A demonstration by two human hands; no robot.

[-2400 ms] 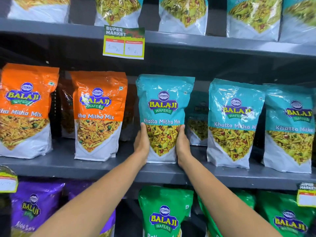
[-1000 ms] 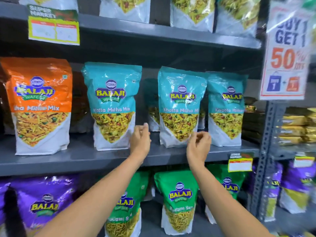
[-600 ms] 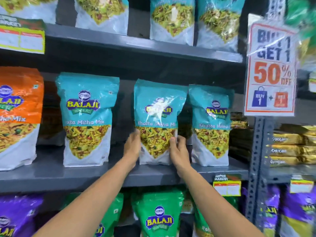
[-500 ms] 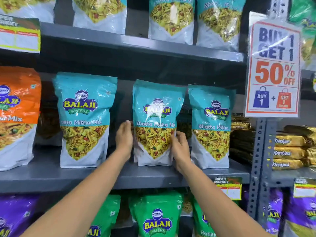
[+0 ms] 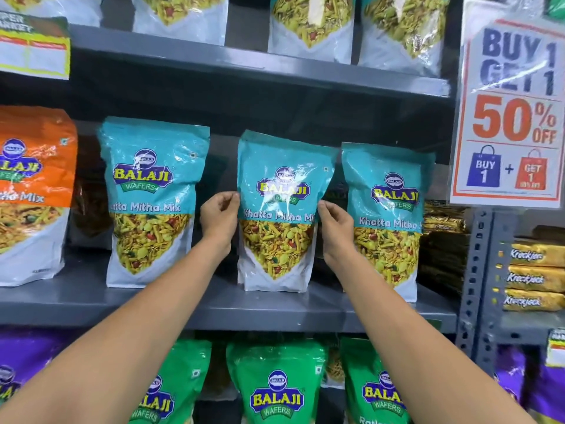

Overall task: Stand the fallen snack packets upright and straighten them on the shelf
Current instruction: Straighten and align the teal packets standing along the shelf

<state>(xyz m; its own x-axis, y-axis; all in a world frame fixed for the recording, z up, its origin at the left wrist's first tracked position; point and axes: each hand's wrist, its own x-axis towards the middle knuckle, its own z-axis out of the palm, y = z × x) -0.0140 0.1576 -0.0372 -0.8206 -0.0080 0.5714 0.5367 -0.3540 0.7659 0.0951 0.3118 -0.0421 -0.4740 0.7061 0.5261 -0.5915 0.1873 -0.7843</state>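
Note:
Three teal Balaji Khatta Mitha Mix packets stand upright on the grey middle shelf (image 5: 275, 312). The middle teal packet (image 5: 279, 228) is pinched at its side edges, about mid-height, by both hands. My left hand (image 5: 218, 220) grips its left edge and my right hand (image 5: 334, 228) grips its right edge. The left teal packet (image 5: 153, 203) stands apart to the left. Close on the right, almost touching, is the right teal packet (image 5: 388, 221). An orange Mitha Mix packet (image 5: 30, 194) stands at the far left.
A "Buy 1 Get 1 50% off" sign (image 5: 510, 111) hangs at the upper right on the rack's upright post (image 5: 472, 270). Gold biscuit packs (image 5: 535, 276) are stacked beyond it. Green packets (image 5: 275, 384) and purple packets (image 5: 18, 371) fill the lower shelf. More packets stand on the top shelf (image 5: 260, 64).
Both hands left the first teal packet and moved right to the middle one. In the last half second they slid up its edges from near the base to mid-height.

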